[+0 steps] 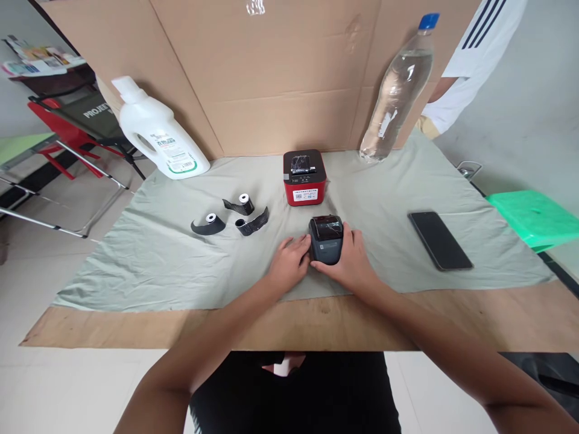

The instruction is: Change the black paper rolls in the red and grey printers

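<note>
A dark portable receipt printer [329,250] with a glossy black lid sits on the cloth between my hands. My right hand [351,258] grips it, with the thumb along its near edge and the fingers around its right side. Against its left side, my left hand [292,260] presses with bent fingers, steadying it. Just behind stands a red and black box-shaped printer [304,178] with a white label on its front. To the left lie three small black paper rolls, one at the back [244,205], one at the left [210,225] and one at the front [252,222], their ends partly unrolled.
A white detergent jug [158,132] and a tall clear bottle [400,99] with a blue cap lean against the cardboard [280,72]. A black phone [439,241] lies at the right. Beyond the table are a green stool [536,217] and a person's white sleeve [493,36].
</note>
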A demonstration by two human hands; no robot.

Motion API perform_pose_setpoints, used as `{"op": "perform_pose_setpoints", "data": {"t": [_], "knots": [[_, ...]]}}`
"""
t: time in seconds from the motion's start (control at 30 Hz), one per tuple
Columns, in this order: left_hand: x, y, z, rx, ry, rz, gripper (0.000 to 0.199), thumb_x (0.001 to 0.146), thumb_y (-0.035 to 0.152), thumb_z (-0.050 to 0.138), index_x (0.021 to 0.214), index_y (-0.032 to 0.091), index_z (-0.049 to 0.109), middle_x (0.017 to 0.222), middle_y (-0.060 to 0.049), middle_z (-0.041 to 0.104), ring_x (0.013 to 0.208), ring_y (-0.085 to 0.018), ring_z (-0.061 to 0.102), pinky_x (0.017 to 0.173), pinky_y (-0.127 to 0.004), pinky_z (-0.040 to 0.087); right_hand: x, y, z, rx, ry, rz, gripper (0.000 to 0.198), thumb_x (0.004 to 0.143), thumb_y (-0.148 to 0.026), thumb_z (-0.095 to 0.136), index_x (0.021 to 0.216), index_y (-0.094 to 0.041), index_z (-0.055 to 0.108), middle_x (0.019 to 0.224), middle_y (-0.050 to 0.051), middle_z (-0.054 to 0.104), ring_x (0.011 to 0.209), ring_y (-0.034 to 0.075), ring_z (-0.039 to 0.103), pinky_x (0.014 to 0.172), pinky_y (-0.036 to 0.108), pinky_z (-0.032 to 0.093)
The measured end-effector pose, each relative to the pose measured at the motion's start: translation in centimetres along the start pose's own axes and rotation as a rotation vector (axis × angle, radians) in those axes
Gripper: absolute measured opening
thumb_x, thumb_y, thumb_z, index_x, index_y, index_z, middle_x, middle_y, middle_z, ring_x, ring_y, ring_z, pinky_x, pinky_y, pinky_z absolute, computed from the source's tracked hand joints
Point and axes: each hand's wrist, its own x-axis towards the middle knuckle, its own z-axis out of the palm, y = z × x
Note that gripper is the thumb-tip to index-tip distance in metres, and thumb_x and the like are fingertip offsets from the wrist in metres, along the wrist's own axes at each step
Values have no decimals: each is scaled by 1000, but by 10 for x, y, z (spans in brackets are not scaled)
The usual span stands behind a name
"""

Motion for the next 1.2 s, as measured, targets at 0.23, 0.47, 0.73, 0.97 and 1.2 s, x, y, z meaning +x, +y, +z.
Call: {"op": "perform_pose_setpoints", "data": {"t": [0.23, 0.47, 0.73, 0.97, 1.2], "knots": [[3, 5, -6, 26, -44, -40, 59, 89, 6, 50, 147, 16, 59, 150, -14, 62, 146, -29, 57, 127, -57, 40, 2, 2, 4, 28, 29, -12, 123, 63, -64, 87, 159, -14, 28, 130, 20, 50, 129, 44, 52, 108, 60, 47], [9, 7, -12, -93, -10, -158, 53, 93, 7, 45, 138, 23, 68, 147, -6, 65, 145, -27, 57, 128, -60, 35, 9, 13, -1, 206, 114, -16, 79, 84, -64, 66, 145, -15, 54, 145, 22, 47, 141, 40, 42, 121, 60, 36], [7, 6, -9, 29, 5, -65, 55, 92, 7, 47, 142, 20, 65, 146, -9, 66, 142, -28, 61, 128, -62, 36, 15, 19, -7, 410, 157, -6, 55, 96, -61, 52, 129, -20, 70, 141, 16, 60, 136, 34, 52, 120, 56, 40], [5, 3, -7, 235, 6, 91, 56, 89, 7, 49, 144, 11, 61, 146, -17, 65, 140, -30, 61, 127, -62, 36, 15, 15, -7, 442, 143, -21, 56, 97, -57, 52, 133, -18, 68, 126, 17, 67, 116, 32, 64, 106, 53, 51], [8, 4, -8, 93, 159, -18, 54, 93, 9, 44, 142, 21, 64, 145, -10, 68, 139, -27, 62, 122, -57, 40, 16, 15, -7, 546, 202, 56, 55, 99, -58, 48, 127, -17, 71, 135, 16, 65, 130, 28, 60, 115, 49, 45]]}}
